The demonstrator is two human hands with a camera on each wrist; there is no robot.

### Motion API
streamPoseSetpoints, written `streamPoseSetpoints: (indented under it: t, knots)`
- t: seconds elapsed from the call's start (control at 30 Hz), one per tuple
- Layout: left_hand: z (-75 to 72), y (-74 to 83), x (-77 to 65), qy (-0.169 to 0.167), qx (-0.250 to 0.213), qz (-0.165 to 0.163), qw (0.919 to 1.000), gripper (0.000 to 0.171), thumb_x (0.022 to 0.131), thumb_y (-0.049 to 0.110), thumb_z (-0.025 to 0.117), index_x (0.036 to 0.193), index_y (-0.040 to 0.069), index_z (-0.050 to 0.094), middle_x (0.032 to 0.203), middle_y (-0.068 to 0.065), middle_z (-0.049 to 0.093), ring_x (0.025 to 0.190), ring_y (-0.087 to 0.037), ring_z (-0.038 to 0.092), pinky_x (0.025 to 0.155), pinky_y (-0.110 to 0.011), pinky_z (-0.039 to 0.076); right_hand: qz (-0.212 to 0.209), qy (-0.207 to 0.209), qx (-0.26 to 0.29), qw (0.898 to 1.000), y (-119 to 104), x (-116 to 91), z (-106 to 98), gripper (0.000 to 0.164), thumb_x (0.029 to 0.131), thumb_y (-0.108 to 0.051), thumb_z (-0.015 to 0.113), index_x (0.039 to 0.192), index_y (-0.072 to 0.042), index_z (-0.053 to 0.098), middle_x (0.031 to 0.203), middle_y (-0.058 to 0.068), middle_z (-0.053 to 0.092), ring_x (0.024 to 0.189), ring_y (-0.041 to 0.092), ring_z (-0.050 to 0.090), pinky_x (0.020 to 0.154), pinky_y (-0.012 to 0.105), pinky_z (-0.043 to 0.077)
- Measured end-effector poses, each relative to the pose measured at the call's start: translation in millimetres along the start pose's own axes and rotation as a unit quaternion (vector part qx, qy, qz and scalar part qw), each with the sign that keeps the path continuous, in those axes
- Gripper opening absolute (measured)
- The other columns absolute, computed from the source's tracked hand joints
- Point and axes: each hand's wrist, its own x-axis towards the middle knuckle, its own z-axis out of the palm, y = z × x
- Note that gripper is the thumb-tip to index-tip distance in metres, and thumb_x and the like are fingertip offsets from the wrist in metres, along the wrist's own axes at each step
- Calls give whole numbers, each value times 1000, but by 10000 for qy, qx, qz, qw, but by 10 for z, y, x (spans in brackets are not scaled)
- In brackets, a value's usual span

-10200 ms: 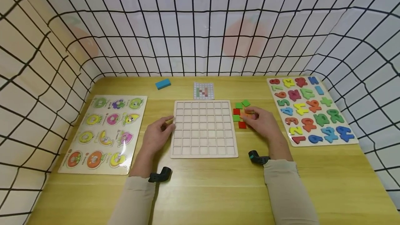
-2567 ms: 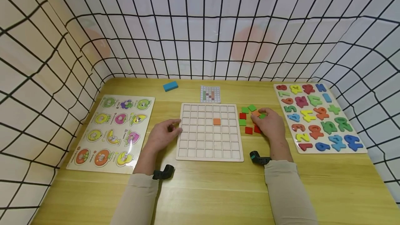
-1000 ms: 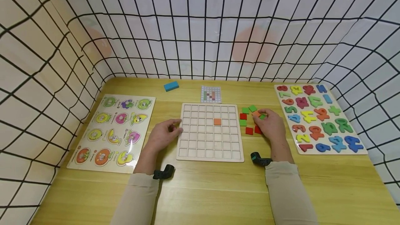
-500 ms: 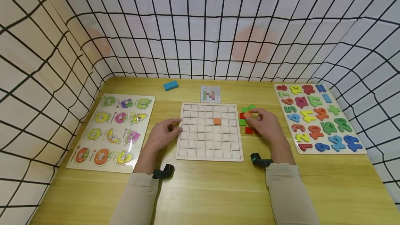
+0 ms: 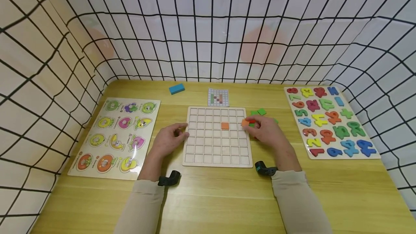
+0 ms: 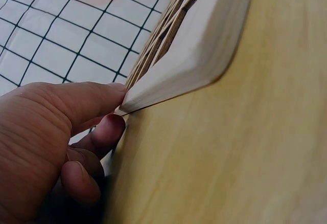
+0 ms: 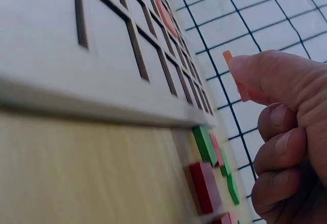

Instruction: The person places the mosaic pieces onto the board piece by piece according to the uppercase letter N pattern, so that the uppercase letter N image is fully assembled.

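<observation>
A pale wooden grid board (image 5: 217, 142) lies between the hands in the head view. One orange square tile (image 5: 225, 126) sits in a cell of its upper right part. My right hand (image 5: 268, 133) pinches another orange square tile (image 5: 245, 122) between thumb and forefinger, above the board's right edge. In the right wrist view this held tile (image 7: 227, 56) is tilted on edge, and the other fingers are curled. My left hand (image 5: 170, 138) touches the board's left edge with thumb and forefinger tips. Loose green tiles (image 5: 261, 111) and red tiles (image 7: 205, 188) lie right of the board, partly hidden by my right hand.
A small printed grid card (image 5: 218, 97) lies behind the board, with a blue block (image 5: 177, 89) to its left. A fruit puzzle board (image 5: 126, 146) is at the left, a number puzzle board (image 5: 344, 156) at the right. Black netting (image 5: 212, 39) encloses the table.
The first orange tile came onto the board between 10.2 and 2.6 seconds ago. My right hand has since picked up another orange tile and moved it left. My left hand stays put.
</observation>
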Motion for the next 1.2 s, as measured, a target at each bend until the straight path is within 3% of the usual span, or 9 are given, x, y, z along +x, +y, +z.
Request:
streamPoseSetpoints:
  t: [0.3,0.53,0.83,1.2]
  knots:
    - [-6,8,-7,-23,12,-6,10000,41,96,30,71,135,18,67,89,-2,65,75,-17,52,64,-30,38,-379,-392,-223,9983,-180,-18,160,35,94,-36,72,125,-20,71,69,-1,48,62,18,43,59,30,33]
    - [-9,9,-12,-38,-49,6,10000,41,96,30,71,135,18,67,89,-3,64,74,-17,52,64,-30,38,-272,-696,-40,9972,-306,-41,289,34,95,-37,72,126,-25,71,71,-1,50,63,18,47,57,29,35]
    - [-5,14,-3,-60,-27,-10,10000,42,96,30,71,135,18,67,89,-2,64,75,-17,52,64,-30,38,-797,-605,-454,9939,-320,-39,412,34,97,-34,68,129,-23,69,74,-2,52,68,14,50,62,29,40]
    - [-16,22,-11,-100,-14,-54,9999,42,96,31,70,137,18,66,89,-2,63,75,-17,52,65,-30,38,-748,-457,-578,9945,-343,-42,464,35,96,-37,69,130,-26,69,73,-2,52,66,15,49,60,30,39]
